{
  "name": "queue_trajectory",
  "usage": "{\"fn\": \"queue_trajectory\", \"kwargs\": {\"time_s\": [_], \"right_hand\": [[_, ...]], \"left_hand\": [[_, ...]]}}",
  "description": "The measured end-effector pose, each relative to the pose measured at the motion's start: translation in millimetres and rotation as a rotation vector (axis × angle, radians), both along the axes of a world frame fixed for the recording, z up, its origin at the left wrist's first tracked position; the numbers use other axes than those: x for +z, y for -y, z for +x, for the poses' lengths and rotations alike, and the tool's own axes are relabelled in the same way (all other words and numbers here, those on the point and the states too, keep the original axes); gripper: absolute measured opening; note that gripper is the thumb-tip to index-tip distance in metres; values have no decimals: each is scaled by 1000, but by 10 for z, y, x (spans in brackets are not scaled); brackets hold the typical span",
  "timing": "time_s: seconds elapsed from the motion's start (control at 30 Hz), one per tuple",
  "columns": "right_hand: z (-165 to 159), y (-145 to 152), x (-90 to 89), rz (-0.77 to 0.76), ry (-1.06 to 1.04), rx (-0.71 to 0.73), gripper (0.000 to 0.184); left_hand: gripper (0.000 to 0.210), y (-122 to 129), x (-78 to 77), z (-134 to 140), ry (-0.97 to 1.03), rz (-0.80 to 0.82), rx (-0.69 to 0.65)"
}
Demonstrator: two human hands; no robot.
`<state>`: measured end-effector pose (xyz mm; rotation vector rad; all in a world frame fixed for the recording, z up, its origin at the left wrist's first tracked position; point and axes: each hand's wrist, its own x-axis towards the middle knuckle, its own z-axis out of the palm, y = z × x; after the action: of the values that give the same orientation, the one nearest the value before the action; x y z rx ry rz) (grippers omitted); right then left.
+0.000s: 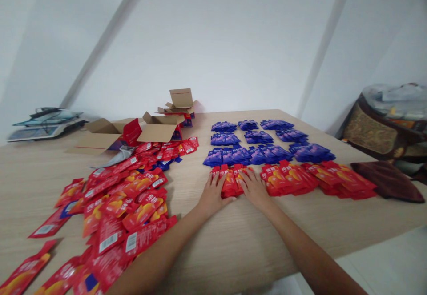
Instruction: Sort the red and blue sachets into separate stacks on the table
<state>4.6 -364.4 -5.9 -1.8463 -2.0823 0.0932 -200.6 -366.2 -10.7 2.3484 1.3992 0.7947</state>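
Both my hands rest at a small pile of red packets (229,184), one at each side of it. My left hand (212,196) lies along the left edge with its fingers apart and stretched forward over the packets. On the right part of the same pile, my right hand (255,190) is open too, fingers spread across the top. Close beside it on the right sits another pile of red packets (287,177), followed by a further red pile (340,179). Just behind the red row are piles of blue-purple packets (227,155), laid out in rows.
A loose heap of red packets (133,197) covers the table's left side, some blue among them. Open cardboard boxes (160,133) stand behind it. A scale-like device (46,128) is at far left. A dark red cloth (387,181) lies at right, near a patterned chair (373,128).
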Motion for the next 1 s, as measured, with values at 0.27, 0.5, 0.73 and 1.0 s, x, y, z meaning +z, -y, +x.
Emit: {"fn": "queue_trajectory", "kwargs": {"time_s": [0.27, 0.5, 0.73, 1.0], "right_hand": [[15, 10, -27, 46, -17, 17, 46], [30, 34, -33, 73, -15, 20, 48], [25, 67, 35, 230, -37, 7, 48], [-376, 296, 270, 374, -159, 326, 40]], "left_hand": [[89, -18, -33, 30, -210, 91, 0], [93, 6, -50, -3, -185, 101, 11], [67, -215, 190, -358, -153, 191, 157], [79, -952, 561, -1942, -404, 120, 841]]}}
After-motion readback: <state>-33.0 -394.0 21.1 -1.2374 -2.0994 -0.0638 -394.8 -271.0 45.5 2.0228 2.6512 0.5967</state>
